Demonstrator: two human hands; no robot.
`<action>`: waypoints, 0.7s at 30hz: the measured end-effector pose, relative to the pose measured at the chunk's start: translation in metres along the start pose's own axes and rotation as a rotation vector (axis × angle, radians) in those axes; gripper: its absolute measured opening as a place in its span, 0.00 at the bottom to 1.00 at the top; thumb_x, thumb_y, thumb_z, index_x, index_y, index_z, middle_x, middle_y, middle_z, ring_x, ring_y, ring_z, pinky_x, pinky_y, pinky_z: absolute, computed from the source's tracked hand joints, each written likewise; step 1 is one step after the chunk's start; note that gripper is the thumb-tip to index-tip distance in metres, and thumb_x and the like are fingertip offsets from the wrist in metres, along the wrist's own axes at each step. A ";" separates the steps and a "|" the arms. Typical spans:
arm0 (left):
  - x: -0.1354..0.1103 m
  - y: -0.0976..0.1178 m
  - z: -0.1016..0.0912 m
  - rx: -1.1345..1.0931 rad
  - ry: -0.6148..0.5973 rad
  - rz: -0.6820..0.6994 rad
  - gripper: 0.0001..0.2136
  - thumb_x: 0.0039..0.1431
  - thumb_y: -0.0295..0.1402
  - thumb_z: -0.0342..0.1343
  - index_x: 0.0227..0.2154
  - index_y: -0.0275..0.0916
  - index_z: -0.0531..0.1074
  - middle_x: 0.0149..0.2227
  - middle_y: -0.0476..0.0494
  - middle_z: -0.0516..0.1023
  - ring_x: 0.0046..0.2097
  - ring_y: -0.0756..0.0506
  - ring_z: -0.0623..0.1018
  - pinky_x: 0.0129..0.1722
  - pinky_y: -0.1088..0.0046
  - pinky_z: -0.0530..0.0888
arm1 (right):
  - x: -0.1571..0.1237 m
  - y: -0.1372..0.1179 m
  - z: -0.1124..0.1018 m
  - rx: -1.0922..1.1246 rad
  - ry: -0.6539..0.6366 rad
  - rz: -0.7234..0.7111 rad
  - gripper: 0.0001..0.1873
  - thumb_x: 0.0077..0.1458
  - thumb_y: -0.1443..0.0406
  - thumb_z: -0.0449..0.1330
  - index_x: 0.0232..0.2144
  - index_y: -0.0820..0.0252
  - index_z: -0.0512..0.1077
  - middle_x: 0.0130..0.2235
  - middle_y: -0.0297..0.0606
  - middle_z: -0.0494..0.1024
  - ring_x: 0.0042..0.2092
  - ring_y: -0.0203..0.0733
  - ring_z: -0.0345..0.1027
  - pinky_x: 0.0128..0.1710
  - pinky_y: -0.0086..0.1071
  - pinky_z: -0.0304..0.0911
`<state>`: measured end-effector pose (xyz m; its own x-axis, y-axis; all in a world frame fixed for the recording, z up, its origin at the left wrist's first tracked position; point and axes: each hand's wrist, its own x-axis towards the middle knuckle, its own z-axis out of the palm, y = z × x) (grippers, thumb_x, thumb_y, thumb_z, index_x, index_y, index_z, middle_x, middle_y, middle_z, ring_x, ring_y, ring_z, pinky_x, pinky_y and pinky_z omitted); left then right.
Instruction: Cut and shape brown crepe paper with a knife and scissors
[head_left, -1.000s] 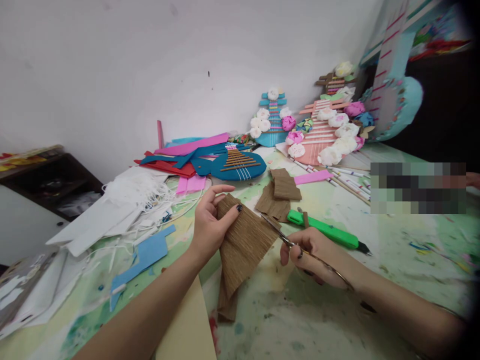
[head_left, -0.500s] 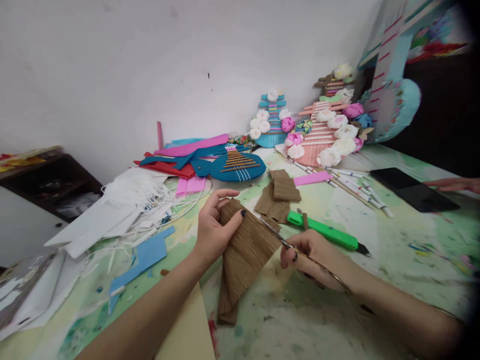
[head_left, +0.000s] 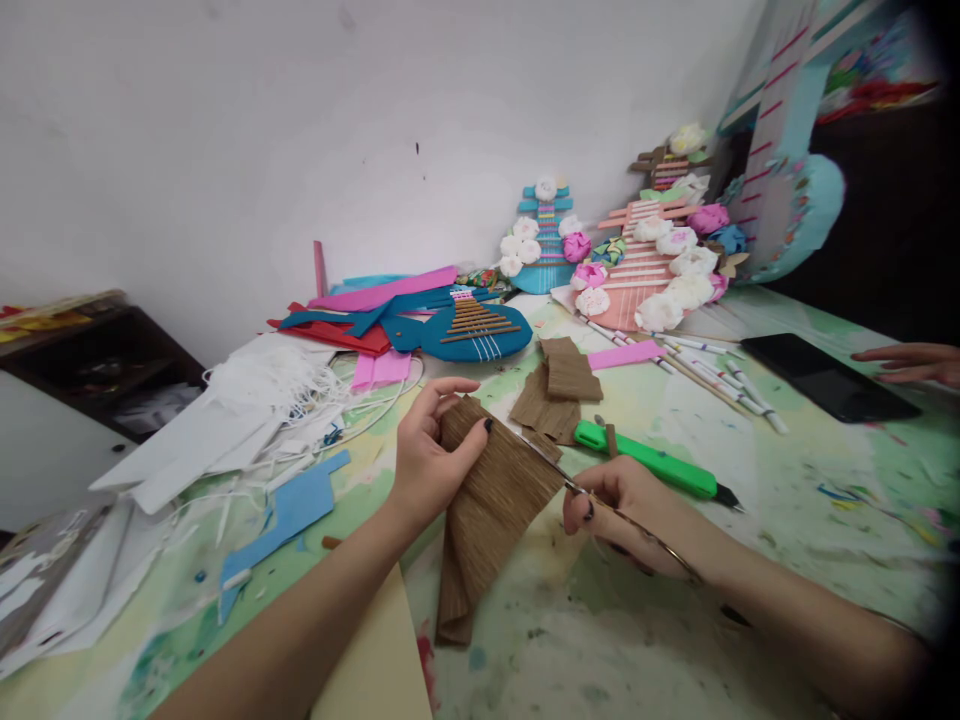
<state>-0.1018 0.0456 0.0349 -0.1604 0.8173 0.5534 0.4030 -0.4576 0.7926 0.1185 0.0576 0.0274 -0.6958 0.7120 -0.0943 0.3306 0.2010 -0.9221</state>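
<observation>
My left hand (head_left: 436,450) pinches a folded sheet of brown crepe paper (head_left: 499,510) between thumb and fingers, holding it up off the table at a slant. A pair of scissors (head_left: 564,477) is in my right hand (head_left: 630,515), its fingers curled round the handles. The thin blades lie along the paper's upper right edge, pointing toward my left thumb. Cut pieces of brown crepe paper (head_left: 574,370) rest on the table just beyond the blades. Close behind my right hand lies a green utility knife (head_left: 652,462).
A teal paper instrument (head_left: 480,332) lies at the back. Flower-decorated instruments (head_left: 546,240) lean against the wall. At right are rolled paper sticks (head_left: 720,375), a black phone (head_left: 829,375) and another person's hand (head_left: 915,362). White string (head_left: 262,375) and blue paper (head_left: 300,505) lie left.
My hands, the paper and the scissors stay nearly in place. The other person's hand at the right edge has shifted slightly, its fingers now more spread.
</observation>
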 end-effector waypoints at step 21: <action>0.001 0.003 0.002 0.065 -0.008 -0.027 0.26 0.40 0.35 0.69 0.43 0.40 0.67 0.37 0.49 0.73 0.34 0.49 0.72 0.32 0.75 0.69 | 0.002 -0.001 0.001 0.015 0.030 -0.002 0.29 0.51 0.41 0.55 0.20 0.62 0.66 0.14 0.26 0.54 0.15 0.27 0.43 0.15 0.27 0.35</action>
<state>-0.0985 0.0458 0.0370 -0.1645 0.8320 0.5298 0.4563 -0.4120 0.7887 0.1162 0.0582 0.0281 -0.6768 0.7316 -0.0813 0.3193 0.1923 -0.9279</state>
